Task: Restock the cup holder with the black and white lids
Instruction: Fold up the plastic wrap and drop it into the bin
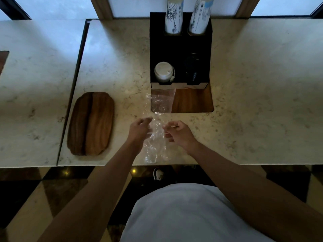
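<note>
Both hands are pinching an empty clear plastic sleeve (pixel 156 135) at six o'clock: left hand (pixel 139 127) loosely curled on its edge, right hand (pixel 176 131) gripping tighter (probably clearing the wrapper). White lids (pixel 164 70) and black lids (pixel 192 69) are sitting in the cup holder (pixel 180 48) at twelve.

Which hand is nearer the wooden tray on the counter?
Left. The left hand is just right of the wooden tray, with a strip of bare counter between them. The right hand is farther right, across the clear plastic bag.
</note>
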Demonstrator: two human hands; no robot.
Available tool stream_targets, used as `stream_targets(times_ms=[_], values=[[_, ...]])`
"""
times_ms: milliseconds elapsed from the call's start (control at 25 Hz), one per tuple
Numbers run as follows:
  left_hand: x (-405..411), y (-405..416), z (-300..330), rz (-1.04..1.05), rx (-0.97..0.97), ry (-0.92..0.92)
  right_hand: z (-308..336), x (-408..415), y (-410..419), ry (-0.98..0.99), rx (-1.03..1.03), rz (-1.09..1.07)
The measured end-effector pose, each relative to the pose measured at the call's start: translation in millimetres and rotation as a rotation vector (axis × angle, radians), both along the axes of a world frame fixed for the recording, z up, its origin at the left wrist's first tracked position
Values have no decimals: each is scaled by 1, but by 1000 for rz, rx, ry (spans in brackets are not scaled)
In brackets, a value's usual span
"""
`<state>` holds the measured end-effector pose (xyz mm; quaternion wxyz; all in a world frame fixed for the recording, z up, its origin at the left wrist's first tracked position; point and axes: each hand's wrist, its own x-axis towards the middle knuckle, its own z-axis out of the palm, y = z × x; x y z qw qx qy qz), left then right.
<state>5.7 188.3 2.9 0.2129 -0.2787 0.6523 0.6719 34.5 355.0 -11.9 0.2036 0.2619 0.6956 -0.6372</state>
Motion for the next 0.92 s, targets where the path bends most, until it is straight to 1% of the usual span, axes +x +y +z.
stream_targets(times_ms=[120, 240, 400, 520, 600, 760, 920], values=[[10, 8, -2, 83, 218, -80, 1, 7, 4, 10, 44, -101], [17, 18, -6, 83, 313, -124, 1, 14, 9, 34, 86, -145], [24, 34, -6, -17, 222, -67, 1, 18, 17, 65, 131, -214], [25, 39, -5, 20, 158, -26, 3, 19, 26, 71, 74, -218], [25, 42, -1, 53, 157, -24, 5, 20, 35, 63, 46, -234], [27, 45, 5, 103, 214, -26, 8, 18, 60, 45, -99, -349], [30, 54, 4, 80, 188, -30, 6, 25, 77, 67, -134, -319]])
